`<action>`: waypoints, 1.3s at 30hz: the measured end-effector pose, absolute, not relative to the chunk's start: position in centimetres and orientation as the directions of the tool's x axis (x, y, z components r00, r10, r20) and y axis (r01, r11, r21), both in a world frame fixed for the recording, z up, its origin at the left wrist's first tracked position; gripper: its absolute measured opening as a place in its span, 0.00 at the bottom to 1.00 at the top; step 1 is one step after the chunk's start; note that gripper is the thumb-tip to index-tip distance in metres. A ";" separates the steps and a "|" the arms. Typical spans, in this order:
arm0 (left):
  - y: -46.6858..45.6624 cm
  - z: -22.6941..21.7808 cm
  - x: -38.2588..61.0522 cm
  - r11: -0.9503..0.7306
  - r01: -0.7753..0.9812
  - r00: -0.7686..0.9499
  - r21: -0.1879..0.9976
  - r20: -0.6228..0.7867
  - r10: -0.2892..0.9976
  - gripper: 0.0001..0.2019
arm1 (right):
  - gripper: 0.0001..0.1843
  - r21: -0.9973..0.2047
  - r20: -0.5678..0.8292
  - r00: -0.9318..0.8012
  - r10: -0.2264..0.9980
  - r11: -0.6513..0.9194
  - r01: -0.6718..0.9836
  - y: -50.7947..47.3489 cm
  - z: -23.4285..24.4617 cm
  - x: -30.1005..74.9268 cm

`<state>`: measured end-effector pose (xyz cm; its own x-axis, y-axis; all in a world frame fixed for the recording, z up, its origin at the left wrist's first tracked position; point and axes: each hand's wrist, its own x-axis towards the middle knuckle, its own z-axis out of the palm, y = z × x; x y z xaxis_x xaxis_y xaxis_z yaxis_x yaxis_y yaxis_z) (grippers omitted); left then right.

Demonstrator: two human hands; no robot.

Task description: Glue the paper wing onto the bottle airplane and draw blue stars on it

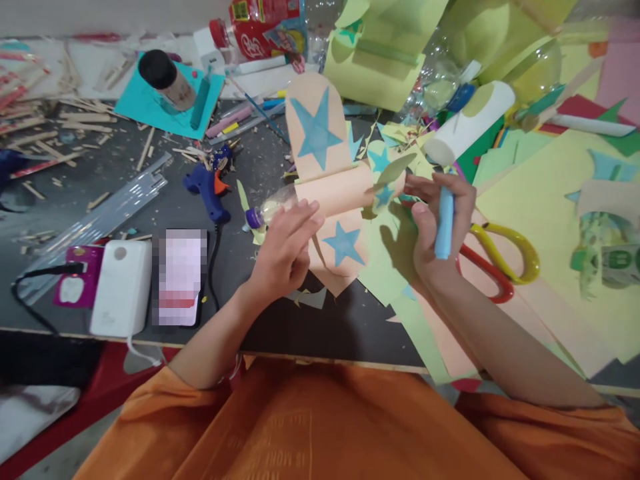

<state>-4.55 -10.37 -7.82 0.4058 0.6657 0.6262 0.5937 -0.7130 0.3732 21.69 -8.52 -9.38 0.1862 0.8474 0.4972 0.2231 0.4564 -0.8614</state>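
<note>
A plastic bottle wrapped in peach paper (pixel 335 190) lies sideways on the table, its purple cap (pixel 254 218) pointing left. Flat peach wings stick out on either side, an upper wing (pixel 299 107) and a lower wing (pixel 336 277), each bearing a blue star. Smaller pieces with blue stars and a green upright flap (pixel 395 168) sit at its right end. My left hand (pixel 285 250) rests on the bottle near its neck, fingers stretched out. A light blue marker (pixel 445 223) is held in my right hand (pixel 425 207), whose fingertips are close to the bottle's right end.
Scissors (pixel 530 257) with red and yellow handles lie on paper sheets at right. A blue glue gun (pixel 207 190), a phone (pixel 180 277) and a white power bank (pixel 121 287) are at left. Wood sticks (pixel 80 120), a red-labelled bottle (pixel 267 30) and a white bottle (pixel 473 123) stand farther back.
</note>
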 end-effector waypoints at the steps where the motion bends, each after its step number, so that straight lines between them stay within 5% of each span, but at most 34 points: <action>1: -10.3 -7.6 -4.8 -0.702 0.618 0.353 0.353 0.674 0.649 0.22 | 0.15 -0.860 0.499 0.183 0.847 0.460 0.220 -8.4 -9.6 21.8; 4: -9.7 -7.0 -6.1 -0.539 0.764 0.138 0.355 0.726 0.674 0.19 | 0.18 -0.866 0.485 0.166 0.858 0.446 0.224 -8.2 -10.2 21.9; 7: -8.9 -6.9 -7.7 -0.325 0.822 0.006 0.468 0.563 0.827 0.24 | 0.19 -0.878 0.464 0.158 0.871 0.430 0.210 -8.2 -10.4 22.1; 13: -8.4 -7.0 -8.3 -0.197 0.813 0.040 0.548 0.284 0.958 0.27 | 0.18 -0.859 0.492 0.183 0.851 0.441 0.261 -7.9 -10.1 22.6; 21: -9.2 -5.4 -6.4 -0.175 0.844 0.021 0.508 0.293 0.956 0.15 | 0.16 -0.888 0.434 0.091 0.896 0.409 0.210 -8.1 -9.7 22.2; 25: -9.4 -5.1 -6.2 -0.153 0.759 0.055 0.633 0.171 0.984 0.17 | 0.17 -0.880 0.459 0.060 0.886 0.444 0.171 -8.1 -9.6 22.0; 31: -9.5 -4.8 -5.1 0.138 0.435 0.016 0.890 -0.161 0.987 0.22 | 0.17 -0.887 0.453 0.065 0.889 0.442 0.133 -7.8 -9.5 22.2; 39: -9.4 -4.9 -4.8 0.181 0.244 -0.011 0.953 -0.184 0.983 0.24 | 0.17 -0.892 0.450 0.139 0.882 0.453 0.013 -7.5 -9.3 21.9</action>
<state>-4.82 -9.37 -4.92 -0.0107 0.9828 -0.1841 0.2440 0.1812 0.9527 21.86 -7.54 -9.29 0.1390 0.8821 0.4501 0.0135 0.4528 -0.8915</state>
